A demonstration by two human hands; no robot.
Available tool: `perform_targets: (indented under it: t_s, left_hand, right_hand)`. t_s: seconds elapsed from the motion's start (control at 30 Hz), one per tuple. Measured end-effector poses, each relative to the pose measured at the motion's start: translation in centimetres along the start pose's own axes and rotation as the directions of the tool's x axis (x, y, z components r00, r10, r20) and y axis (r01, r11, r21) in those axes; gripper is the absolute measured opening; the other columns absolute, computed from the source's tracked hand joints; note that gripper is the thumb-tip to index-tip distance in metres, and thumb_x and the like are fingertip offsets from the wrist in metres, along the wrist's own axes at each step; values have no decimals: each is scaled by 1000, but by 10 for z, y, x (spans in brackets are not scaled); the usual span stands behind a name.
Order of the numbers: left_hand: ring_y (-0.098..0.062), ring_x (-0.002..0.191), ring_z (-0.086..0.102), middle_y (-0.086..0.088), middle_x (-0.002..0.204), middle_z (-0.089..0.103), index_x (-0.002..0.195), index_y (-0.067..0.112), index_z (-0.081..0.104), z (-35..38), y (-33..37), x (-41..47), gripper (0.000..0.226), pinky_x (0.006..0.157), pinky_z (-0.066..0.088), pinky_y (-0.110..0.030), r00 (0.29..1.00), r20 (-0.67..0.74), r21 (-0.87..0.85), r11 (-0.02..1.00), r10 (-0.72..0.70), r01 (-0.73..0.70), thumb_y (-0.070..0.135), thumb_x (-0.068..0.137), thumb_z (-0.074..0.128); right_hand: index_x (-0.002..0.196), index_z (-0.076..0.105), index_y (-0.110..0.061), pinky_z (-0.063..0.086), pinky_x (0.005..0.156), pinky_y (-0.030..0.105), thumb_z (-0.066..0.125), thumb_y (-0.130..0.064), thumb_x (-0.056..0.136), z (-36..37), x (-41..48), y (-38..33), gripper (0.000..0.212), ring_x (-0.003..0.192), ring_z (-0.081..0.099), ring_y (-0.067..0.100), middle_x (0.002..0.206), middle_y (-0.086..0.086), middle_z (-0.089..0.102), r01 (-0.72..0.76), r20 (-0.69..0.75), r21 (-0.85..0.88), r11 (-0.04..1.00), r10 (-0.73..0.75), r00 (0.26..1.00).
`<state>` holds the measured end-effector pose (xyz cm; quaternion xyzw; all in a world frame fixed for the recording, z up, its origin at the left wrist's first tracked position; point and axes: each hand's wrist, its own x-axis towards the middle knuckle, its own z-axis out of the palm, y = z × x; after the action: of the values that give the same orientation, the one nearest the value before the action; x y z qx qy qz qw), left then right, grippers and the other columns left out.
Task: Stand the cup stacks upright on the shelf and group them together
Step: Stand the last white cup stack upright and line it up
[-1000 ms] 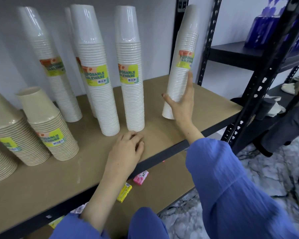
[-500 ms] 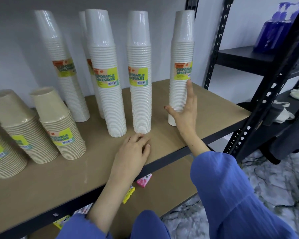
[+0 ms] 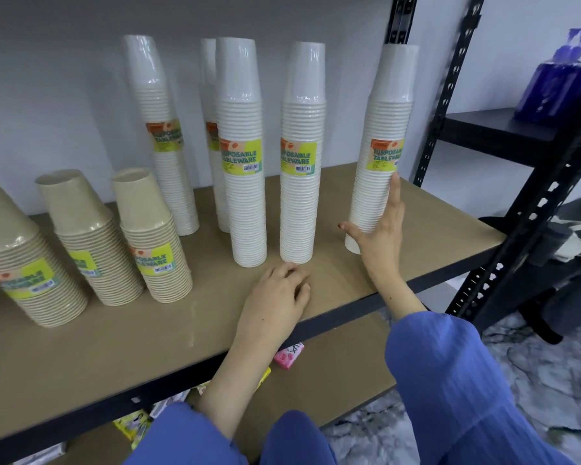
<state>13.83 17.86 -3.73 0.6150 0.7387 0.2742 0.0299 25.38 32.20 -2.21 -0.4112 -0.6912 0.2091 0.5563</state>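
Several tall white cup stacks with green labels stand upright on the tan shelf board [image 3: 81,347]. The rightmost white cup stack [image 3: 388,122] stands near the board's right end, almost upright. My right hand [image 3: 381,236] cups its lower part, thumb on the left and fingers up the right side. Two more white stacks [image 3: 242,196] [image 3: 299,203] stand to its left, with a gap between them and the held one. Others [image 3: 168,162] stand behind. My left hand [image 3: 275,293] rests curled on the board just in front of the middle stack, holding nothing.
Three short tan cup stacks [image 3: 148,236] [image 3: 88,243] [image 3: 21,260] lean at the left of the board. A black upright post [image 3: 450,95] rises behind the held stack. A second black rack with blue bottles [image 3: 557,68] stands to the right. A pink packet [image 3: 289,355] lies on the lower shelf.
The rightmost white stack has swung from a rightward lean to nearly upright under my right hand. My left hand has stayed on the board.
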Motion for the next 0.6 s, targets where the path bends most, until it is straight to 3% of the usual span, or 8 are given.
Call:
perform_targets:
  t_s: [0.17, 0.3, 0.43, 0.6]
  left_hand:
    - [-11, 119, 42, 6, 133, 49, 125, 21, 54, 0, 0, 1, 35, 93, 38, -23, 1000, -13, -1, 1000, 5, -5, 26, 95, 39]
    - [-13, 119, 44, 4, 134, 49, 127, 19, 53, -1, 1, 0, 35, 94, 38, -25, 1000, -18, -26, 1000, -9, 8, 25, 94, 40]
    - [-20, 113, 51, -2, 134, 49, 131, 16, 46, -6, 4, -2, 38, 92, 42, -29, 984, -121, -137, 984, -134, 117, 20, 93, 44]
    - [-23, 123, 47, -8, 142, 41, 142, 14, 25, -10, 9, 6, 52, 97, 40, -32, 956, -235, -159, 977, -175, 140, 16, 94, 44]
  right_hand:
    - [145, 9, -20, 30, 92, 26, 79, -9, 62, -1, 0, 0, 109, 114, 36, 12, 133, 13, 36, -24, 18, 14, 1000, 24, 1000]
    - [145, 4, -17, 23, 103, 24, 81, -11, 61, -2, 2, 1, 114, 121, 23, 0, 144, 2, 25, -43, 38, 49, 998, 41, 998]
    - [145, -4, -17, 28, 111, 45, 82, -12, 62, -5, 3, 1, 119, 136, 27, 25, 152, 10, 16, -110, 60, 106, 988, 104, 993]
    - [145, -3, -19, 30, 110, 51, 70, -4, 67, -9, -1, -4, 108, 139, 23, 24, 155, 5, 10, -69, 79, 120, 990, 60, 995]
